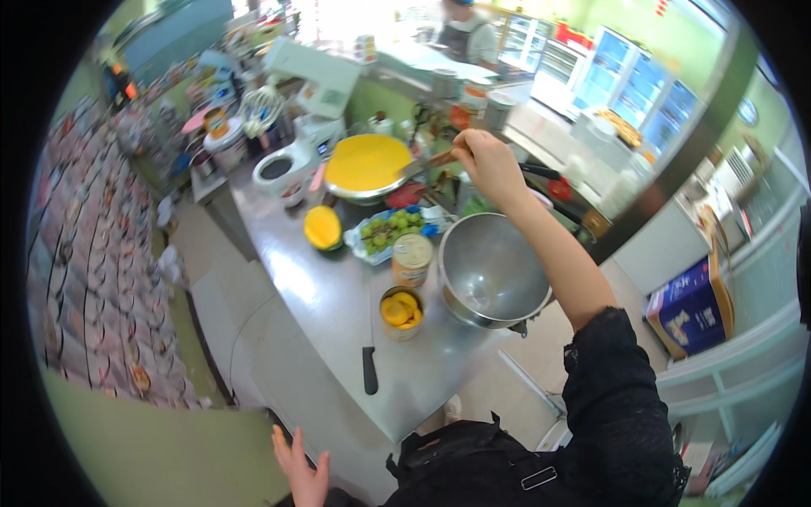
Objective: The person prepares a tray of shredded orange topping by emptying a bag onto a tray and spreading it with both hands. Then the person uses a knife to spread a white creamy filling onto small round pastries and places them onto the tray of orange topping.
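Observation:
My right hand point(483, 158) is raised over the table's far side, gripping the wooden handle of a metal-bladed tool point(437, 159). The tool's blade reaches the right edge of a round, flat yellow surface point(367, 161) above a metal bowl; I cannot tell what that surface is. Below my forearm stands a large steel mixing bowl point(491, 272). To its left are an open can of yellow fruit halves point(401, 310) and a second can point(412, 256). Green grapes point(393, 229) lie in a blue-and-white tray. My left hand point(303, 466) hangs low beside the table, empty, fingers spread.
A long knife point(370, 371) lies with its black handle towards me on the steel table point(317, 298). A cut mango point(323, 228) sits near the left edge. Behind are a kitchen scale point(279, 166) and a stand mixer point(310, 76). A metal post point(671, 146) rises right; a person point(467, 35) stands beyond.

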The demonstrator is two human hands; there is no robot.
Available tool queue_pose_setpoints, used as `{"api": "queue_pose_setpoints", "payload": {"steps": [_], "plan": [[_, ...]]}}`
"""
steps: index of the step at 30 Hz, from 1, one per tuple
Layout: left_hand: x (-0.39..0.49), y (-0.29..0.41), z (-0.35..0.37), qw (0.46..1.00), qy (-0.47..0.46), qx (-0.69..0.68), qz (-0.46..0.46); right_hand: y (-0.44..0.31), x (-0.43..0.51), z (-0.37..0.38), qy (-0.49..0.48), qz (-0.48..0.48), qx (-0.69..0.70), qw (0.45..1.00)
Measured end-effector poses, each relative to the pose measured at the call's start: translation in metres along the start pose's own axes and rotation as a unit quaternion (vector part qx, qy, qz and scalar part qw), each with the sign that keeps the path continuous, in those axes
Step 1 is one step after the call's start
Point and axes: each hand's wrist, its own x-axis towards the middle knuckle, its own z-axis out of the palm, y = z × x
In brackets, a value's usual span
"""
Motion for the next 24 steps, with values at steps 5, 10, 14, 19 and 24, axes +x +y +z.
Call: {"api": "queue_pose_setpoints", "payload": {"steps": [5, 10, 14, 19, 24], "plan": [[0.053, 0.105, 0.017, 0.93, -0.168, -0.194, 0.262, -0.045, -0.145, -0.141, -0.019, 0.222, 0.357, 0.907], [0.067, 0.247, 0.12, 0.787, -0.377, -0.311, 0.376, -0.052, -0.332, -0.179, 0.031, 0.46, 0.624, 0.631], [0.04, 0.36, 0.233, 0.694, -0.454, -0.33, 0.451, -0.042, -0.464, -0.188, 0.167, 0.496, 0.716, 0.462], [-0.029, 0.484, 0.353, 0.608, -0.59, -0.349, 0.401, 0.024, -0.542, -0.247, 0.251, 0.462, 0.687, 0.502], [-0.057, 0.594, 0.448, 0.531, -0.603, -0.28, 0.526, 0.098, -0.565, -0.33, 0.087, 0.501, 0.386, 0.77]]}}
